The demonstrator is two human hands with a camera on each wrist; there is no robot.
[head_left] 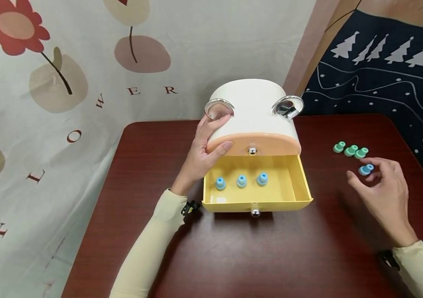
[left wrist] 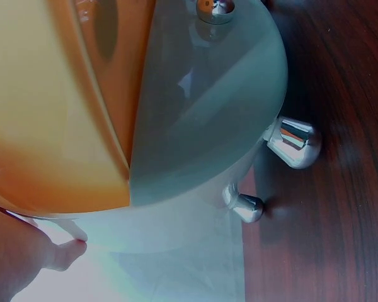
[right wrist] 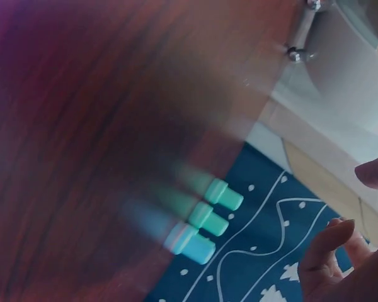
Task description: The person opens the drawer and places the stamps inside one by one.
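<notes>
A white drawer box [head_left: 253, 105] with ring-shaped chrome ears stands on the table. My left hand [head_left: 204, 147] holds its left side, thumb on the peach upper drawer front [head_left: 274, 145] and fingers by the left ear [head_left: 218, 109]. The yellow lower drawer [head_left: 278, 206] is pulled out, with three small blue stepped pegs [head_left: 241, 181] upright in it. On the right, my right hand [head_left: 386, 192] hovers with thumb and fingers apart around a blue peg [head_left: 366, 169] on the table. Beyond that peg stand three green pegs [head_left: 351, 150] in a row.
The dark red-brown table [head_left: 151, 165] has rounded far corners. A pale flower-print cloth [head_left: 95, 124] hangs behind and to the left; a navy cloth with white trees [head_left: 383, 82] hangs at the right. Chrome feet [left wrist: 296, 143] show on the box in the left wrist view.
</notes>
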